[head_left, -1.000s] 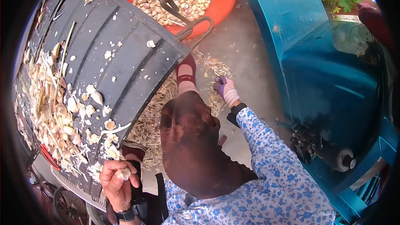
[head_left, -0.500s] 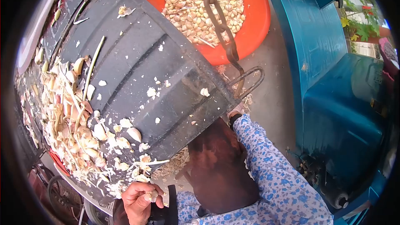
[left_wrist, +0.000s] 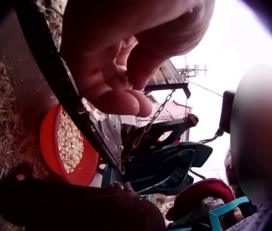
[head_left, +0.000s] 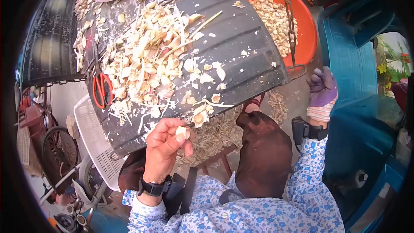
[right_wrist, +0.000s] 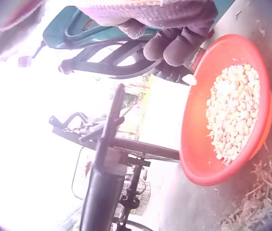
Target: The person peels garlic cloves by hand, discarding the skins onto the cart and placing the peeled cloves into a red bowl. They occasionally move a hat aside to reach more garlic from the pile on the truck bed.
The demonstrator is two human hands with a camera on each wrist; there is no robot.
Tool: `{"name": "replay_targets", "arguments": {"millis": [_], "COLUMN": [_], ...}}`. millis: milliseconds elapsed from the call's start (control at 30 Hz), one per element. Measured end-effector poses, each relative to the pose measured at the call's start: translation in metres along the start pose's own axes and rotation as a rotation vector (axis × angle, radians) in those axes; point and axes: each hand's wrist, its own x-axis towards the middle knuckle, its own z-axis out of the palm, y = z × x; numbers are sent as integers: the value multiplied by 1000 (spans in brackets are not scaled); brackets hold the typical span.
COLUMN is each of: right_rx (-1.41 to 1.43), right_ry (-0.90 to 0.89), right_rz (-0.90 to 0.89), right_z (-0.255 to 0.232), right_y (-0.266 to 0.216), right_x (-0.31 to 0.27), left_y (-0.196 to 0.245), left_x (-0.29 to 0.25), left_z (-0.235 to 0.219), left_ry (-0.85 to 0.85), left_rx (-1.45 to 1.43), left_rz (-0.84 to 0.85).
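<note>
My bare left hand (head_left: 166, 144) pinches a piece of garlic (head_left: 183, 132) at the lower edge of a tilted black panel (head_left: 241, 39); its fingers (left_wrist: 121, 91) curl close to the left wrist camera. My right hand (head_left: 322, 87) wears a purple glove and is raised beside the orange basin (head_left: 308, 34), fingers (right_wrist: 174, 44) curled. A small white clove (right_wrist: 189, 79) shows just below those fingertips, at the rim of the basin (right_wrist: 198, 159); I cannot tell whether it touches them. The basin holds many peeled cloves (right_wrist: 232, 110).
Garlic skins and stalks (head_left: 146, 64) cover the panel, with red scissors (head_left: 102, 89) among them. A chain (head_left: 290, 17) hangs over the basin. A blue machine (head_left: 358, 73) stands at right. A white crate (head_left: 92, 133) and a wheel (head_left: 58, 149) sit at left. Skins (head_left: 215, 133) litter the ground.
My right hand has risen from the skins on the ground to beside the basin. My left hand, still holding garlic, has come up to the panel's edge. The head view has swung left.
</note>
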Motion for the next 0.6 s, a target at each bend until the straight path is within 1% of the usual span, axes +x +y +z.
{"name": "replay_targets", "arguments": {"millis": [67,133,167,267,300,333,367,400,467,500,533,600], "right_rx": [-10,-46,0,-126,-119,-184,-253,-324,-351,-389,-413,-436], "right_ry": [-149,-393,-541,-698,-750,-777,-798,-815,-917,-898,-921,-949], "right_rz": [-35,-79,-88,-114,-107,-98,-92,-89,17,11,74,113], "right_z": [28,51,62,109,122,135,149,160,180,188,197,209], "right_y": [-43,-77,-90,-117,-117,-115,-111,-107,-89,-75,-66,-37], "right_x": [-33,-63,-78,-141,-156,-171,-185,-196,-207,-211,-216,-225], "left_y": [3,7,8,12,14,16,19,24,27,28,25,23], "left_x": [-6,-16,-21,-37,-43,-49,-56,-64,-82,-95,-106,-124], "left_z": [-10,-18,-20,-32,-39,-45,-56,-71,-118,-142,-169,-177], "left_ry": [16,21,24,40,59,78,129,228,349,452,538,650], "left_rx": [-38,-71,-77,-119,-139,-159,-220,-248,-412,-461,-459,-439], "left_rz": [70,127,167,272,297,318,376,448,678,732,760,760]}}
